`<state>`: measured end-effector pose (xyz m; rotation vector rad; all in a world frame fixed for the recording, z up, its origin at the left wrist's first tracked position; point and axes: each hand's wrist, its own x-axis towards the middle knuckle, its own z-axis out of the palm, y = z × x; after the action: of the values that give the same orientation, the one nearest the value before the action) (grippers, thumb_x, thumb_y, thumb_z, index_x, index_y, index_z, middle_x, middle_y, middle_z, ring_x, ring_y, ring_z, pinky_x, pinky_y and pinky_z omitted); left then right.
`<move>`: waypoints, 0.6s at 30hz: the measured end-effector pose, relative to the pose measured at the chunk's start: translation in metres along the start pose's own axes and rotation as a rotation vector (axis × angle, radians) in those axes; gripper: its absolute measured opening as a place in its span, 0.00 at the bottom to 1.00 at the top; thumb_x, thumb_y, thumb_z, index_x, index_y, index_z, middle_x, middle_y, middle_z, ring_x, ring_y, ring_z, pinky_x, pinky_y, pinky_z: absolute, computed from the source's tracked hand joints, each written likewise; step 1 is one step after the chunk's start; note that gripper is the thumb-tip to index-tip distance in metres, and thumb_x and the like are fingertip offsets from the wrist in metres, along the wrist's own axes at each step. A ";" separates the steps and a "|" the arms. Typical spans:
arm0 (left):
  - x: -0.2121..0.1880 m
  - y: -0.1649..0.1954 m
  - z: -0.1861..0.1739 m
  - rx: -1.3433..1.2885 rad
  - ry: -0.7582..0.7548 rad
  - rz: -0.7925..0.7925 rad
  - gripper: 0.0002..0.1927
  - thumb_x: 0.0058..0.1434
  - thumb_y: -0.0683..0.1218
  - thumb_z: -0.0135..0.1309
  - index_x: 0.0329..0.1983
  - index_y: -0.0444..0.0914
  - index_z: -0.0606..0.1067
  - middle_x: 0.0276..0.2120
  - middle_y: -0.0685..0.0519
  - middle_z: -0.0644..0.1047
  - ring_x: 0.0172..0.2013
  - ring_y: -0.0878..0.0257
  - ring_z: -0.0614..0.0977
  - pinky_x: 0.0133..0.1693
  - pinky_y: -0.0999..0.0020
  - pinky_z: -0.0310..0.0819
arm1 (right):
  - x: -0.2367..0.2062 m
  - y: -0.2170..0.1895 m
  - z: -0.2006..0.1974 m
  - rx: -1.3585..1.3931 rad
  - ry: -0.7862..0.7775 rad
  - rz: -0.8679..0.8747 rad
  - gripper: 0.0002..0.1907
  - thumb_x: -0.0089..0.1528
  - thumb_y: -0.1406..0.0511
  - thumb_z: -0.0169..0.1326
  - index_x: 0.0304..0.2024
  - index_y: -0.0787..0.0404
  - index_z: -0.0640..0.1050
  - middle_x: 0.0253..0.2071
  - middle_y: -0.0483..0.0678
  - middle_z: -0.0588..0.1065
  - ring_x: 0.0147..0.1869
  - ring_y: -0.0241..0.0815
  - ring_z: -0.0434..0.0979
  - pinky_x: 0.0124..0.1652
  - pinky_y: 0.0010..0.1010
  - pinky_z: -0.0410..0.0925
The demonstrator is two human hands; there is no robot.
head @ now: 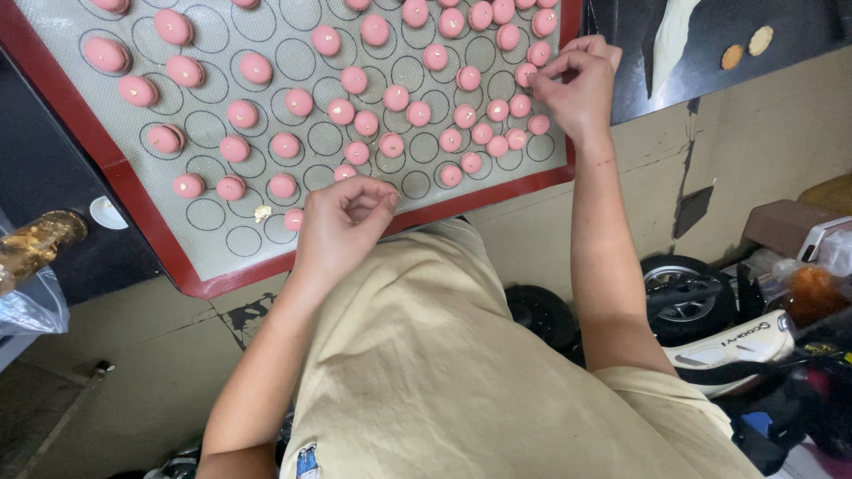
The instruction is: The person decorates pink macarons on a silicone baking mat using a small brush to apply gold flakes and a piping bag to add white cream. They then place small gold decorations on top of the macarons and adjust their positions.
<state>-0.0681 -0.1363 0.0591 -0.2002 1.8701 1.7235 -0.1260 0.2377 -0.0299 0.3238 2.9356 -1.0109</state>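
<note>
A dark surface [53,168] carried a grey baking mat [266,53] with a red border, printed with rows of circles, and below the surface's near edge ran a worn beige floor [754,142] with patches of paint missing. Pink round shells [355,80] lay scattered over the mat, sparse toward its left edge and crowded together toward its right edge.

The person's left hand [342,222] rested at the mat's near edge, its fingers [377,197] curled in and pinched narrow against the thumb; whether anything small sat between them could not be told. A pink shell [294,219] lay just beside that hand, touching or almost touching it, and a small pale gold flake [262,213] sat on the mat a little further left.

The right hand [577,84] hovered at the mat's right edge, its fingers [559,64] drawn narrow in a pinch over the dense cluster there, right at a shell [525,74]; the tips hid whatever contact there was.

The person wore a beige top [426,372]. At the surface's left edge a gold-smeared object [35,244] rested beside a clear plastic bag [31,306]. On the floor to the right lay a small wheeled ride-on toy [710,328] amid other clutter.
</note>
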 end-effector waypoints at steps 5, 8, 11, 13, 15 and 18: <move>0.000 -0.002 -0.003 0.001 0.007 0.006 0.05 0.62 0.40 0.59 0.39 0.32 0.80 0.32 0.54 0.83 0.32 0.73 0.83 0.36 0.78 0.78 | 0.001 0.000 0.001 -0.006 0.014 -0.010 0.08 0.51 0.68 0.72 0.28 0.59 0.83 0.44 0.44 0.71 0.55 0.45 0.63 0.45 0.30 0.67; 0.000 -0.001 -0.003 0.003 0.009 0.004 0.05 0.62 0.40 0.59 0.39 0.32 0.80 0.32 0.54 0.83 0.32 0.72 0.83 0.36 0.78 0.78 | 0.000 0.001 0.000 0.029 0.012 0.020 0.07 0.50 0.69 0.70 0.28 0.59 0.83 0.44 0.44 0.72 0.55 0.45 0.64 0.45 0.30 0.67; 0.000 -0.001 -0.004 -0.008 0.008 0.006 0.05 0.63 0.40 0.59 0.39 0.32 0.80 0.32 0.53 0.83 0.32 0.72 0.83 0.36 0.78 0.78 | -0.004 -0.001 -0.003 0.041 0.038 -0.043 0.06 0.54 0.70 0.69 0.32 0.59 0.84 0.45 0.45 0.72 0.56 0.46 0.65 0.47 0.31 0.67; -0.001 0.000 -0.005 -0.016 0.009 0.014 0.05 0.63 0.40 0.59 0.39 0.32 0.80 0.32 0.53 0.83 0.33 0.73 0.83 0.37 0.78 0.78 | -0.007 -0.004 -0.004 0.062 0.068 -0.138 0.06 0.59 0.72 0.66 0.38 0.60 0.85 0.47 0.46 0.73 0.56 0.47 0.67 0.52 0.32 0.67; -0.002 0.000 -0.009 -0.006 0.009 0.020 0.05 0.62 0.40 0.59 0.39 0.32 0.80 0.32 0.53 0.83 0.33 0.72 0.83 0.37 0.78 0.78 | -0.018 -0.012 -0.005 -0.049 0.106 -0.245 0.07 0.61 0.73 0.64 0.42 0.60 0.85 0.46 0.48 0.72 0.55 0.49 0.67 0.51 0.34 0.66; -0.002 0.001 -0.010 0.002 0.015 0.029 0.05 0.62 0.40 0.59 0.39 0.32 0.80 0.32 0.53 0.83 0.33 0.72 0.82 0.37 0.78 0.78 | -0.031 -0.021 -0.003 -0.239 0.166 -0.444 0.09 0.62 0.71 0.64 0.45 0.59 0.84 0.46 0.49 0.71 0.54 0.51 0.67 0.54 0.40 0.64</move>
<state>-0.0700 -0.1461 0.0611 -0.1868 1.8943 1.7442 -0.1000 0.2181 -0.0122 -0.2763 3.3167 -0.6681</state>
